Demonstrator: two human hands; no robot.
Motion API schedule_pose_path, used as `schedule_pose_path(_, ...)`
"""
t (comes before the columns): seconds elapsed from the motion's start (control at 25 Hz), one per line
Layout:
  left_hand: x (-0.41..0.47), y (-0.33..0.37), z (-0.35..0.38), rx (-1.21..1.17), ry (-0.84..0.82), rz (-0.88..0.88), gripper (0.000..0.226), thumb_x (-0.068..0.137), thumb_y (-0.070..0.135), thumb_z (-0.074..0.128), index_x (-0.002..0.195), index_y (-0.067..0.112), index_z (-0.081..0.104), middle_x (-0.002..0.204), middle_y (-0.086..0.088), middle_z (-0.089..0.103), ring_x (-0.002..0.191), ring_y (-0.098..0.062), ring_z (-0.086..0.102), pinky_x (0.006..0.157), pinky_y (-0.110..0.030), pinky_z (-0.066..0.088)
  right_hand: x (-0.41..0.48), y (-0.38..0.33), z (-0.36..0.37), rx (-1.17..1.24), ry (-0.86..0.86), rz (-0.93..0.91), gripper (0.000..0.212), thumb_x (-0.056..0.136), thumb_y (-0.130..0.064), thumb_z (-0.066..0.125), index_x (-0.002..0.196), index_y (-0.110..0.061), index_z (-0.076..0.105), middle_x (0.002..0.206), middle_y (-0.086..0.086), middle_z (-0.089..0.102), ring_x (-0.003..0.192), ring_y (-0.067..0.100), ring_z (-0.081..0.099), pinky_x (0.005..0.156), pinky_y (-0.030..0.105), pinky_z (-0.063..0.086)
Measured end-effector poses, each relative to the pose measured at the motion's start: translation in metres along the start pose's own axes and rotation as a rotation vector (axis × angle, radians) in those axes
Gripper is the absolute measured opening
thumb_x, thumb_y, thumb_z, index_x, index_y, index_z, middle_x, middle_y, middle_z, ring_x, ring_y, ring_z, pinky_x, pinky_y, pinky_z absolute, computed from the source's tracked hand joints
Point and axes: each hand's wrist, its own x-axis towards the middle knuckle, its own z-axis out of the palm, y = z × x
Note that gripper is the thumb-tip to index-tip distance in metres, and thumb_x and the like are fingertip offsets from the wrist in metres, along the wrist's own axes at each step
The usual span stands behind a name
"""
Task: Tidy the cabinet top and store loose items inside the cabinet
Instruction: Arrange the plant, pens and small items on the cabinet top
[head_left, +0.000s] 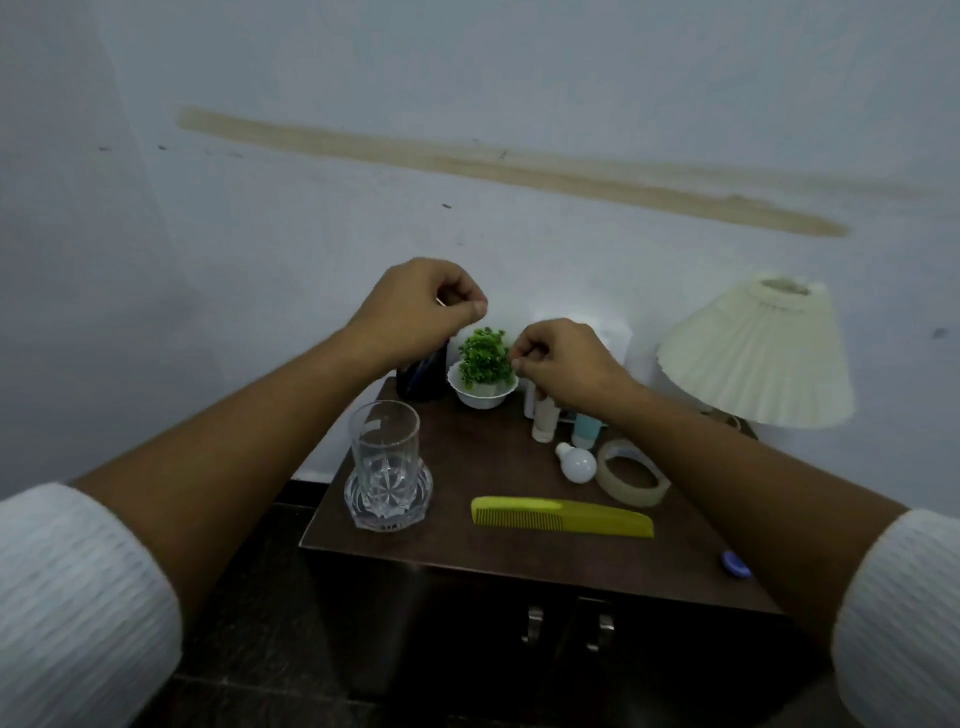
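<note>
The left hand (426, 306) was curled into a loose fist above the cabinet's back edge, thumb pressed to forefinger; a thin pale sliver showed at the pinch, too small to identify. The right hand (558, 364) was likewise closed, at the left hand's 4 o'clock, and whether it gripped anything could not be told. Between them sat a small green plant (485, 357) in a white scalloped bowl. A dark holder (422, 376) at the plant's 9 o'clock was half hidden by the left wrist. Under the right hand, a white tube (545, 422) and a teal bottle (587, 430) were partly covered. On the cabinet top (467, 457), a light bulb (575, 461) touched a tape roll (632, 472) at its 3 o'clock. A yellow comb (563, 516) lay at the front, a glass tumbler (384, 451) on its coaster at the comb's 9 o'clock. A blue cap (734, 564) was partly hidden by the right forearm. The pleated lamp (756, 353) hid its base.
</note>
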Motion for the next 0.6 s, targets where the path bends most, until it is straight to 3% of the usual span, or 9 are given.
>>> schedule_pose_path(0.12, -0.034, 0.03, 0.027, -0.019, -0.06, 0.018, 0.007, 0.09, 0.027, 0.072, 0.093, 0.023, 0.077, 0.082, 0.009, 0.072, 0.078, -0.005, 0.067, 0.073, -0.025, 0.054, -0.049, 0.013, -0.015, 0.008, 0.0, 0.071, 0.009, 0.089, -0.008, 0.066, 0.086, -0.012, 0.074, 0.077, 0.006, 0.073, 0.056, 0.009, 0.063, 0.062, 0.032, 0.056)
schedule_pose_path(0.28, -0.079, 0.038, 0.076, -0.082, -0.13, -0.068, 0.005, 0.089, 0.025, 0.073, 0.09, 0.022, 0.076, 0.078, 0.009, 0.07, 0.07, 0.002, 0.062, 0.067, -0.022, 0.05, -0.109, 0.038, -0.024, 0.03, -0.014, 0.183, 0.01, 0.088, -0.012, 0.067, 0.082, -0.018, 0.073, 0.074, 0.0, 0.074, 0.057, 0.006, 0.064, 0.058, 0.025, 0.049)
schedule_pose_path(0.44, -0.113, 0.025, 0.123, -0.064, -0.185, -0.206, 0.006, 0.086, 0.028, 0.075, 0.09, 0.023, 0.076, 0.085, 0.01, 0.073, 0.084, -0.009, 0.067, 0.077, -0.029, 0.053, -0.151, 0.064, -0.008, -0.03, -0.077, 0.254, 0.008, 0.086, -0.018, 0.07, 0.093, -0.018, 0.074, 0.093, 0.0, 0.072, 0.088, 0.017, 0.068, 0.076, 0.03, 0.053)
schedule_pose_path(0.6, -0.134, 0.005, 0.157, 0.138, -0.3, -0.236, 0.025, 0.087, 0.033, 0.073, 0.11, 0.026, 0.071, 0.111, 0.0, 0.065, 0.106, -0.019, 0.061, 0.092, -0.035, 0.05, -0.168, 0.085, 0.011, -0.21, -0.238, 0.306, 0.034, 0.09, -0.031, 0.064, 0.122, -0.023, 0.063, 0.119, 0.004, 0.066, 0.11, 0.024, 0.063, 0.085, 0.032, 0.049)
